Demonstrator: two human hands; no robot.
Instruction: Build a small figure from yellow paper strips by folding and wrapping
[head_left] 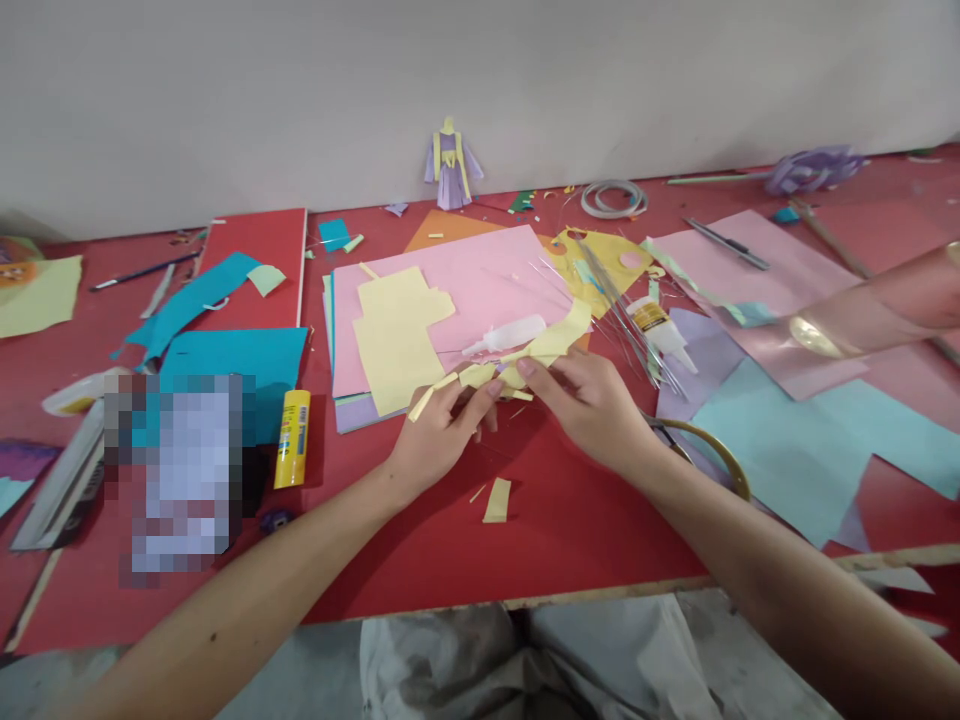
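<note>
A: Where does the yellow paper (566,328) lie from your grip?
B: Right in it. Your left hand (442,430) and right hand (596,405) each pinch its narrow middle between thumb and fingers, thumbs just beside each other, above the red table (555,555).
A: And its long axis?
B: It slants across you, from low on your left to farther off on your right. The broad, curved end reaches out past your right fingers, so your right hand is nearer to that.
A: What about the thin strip (433,397)?
B: It juts over your left hand (whether it's joined to the broad part, I can't tell).
</note>
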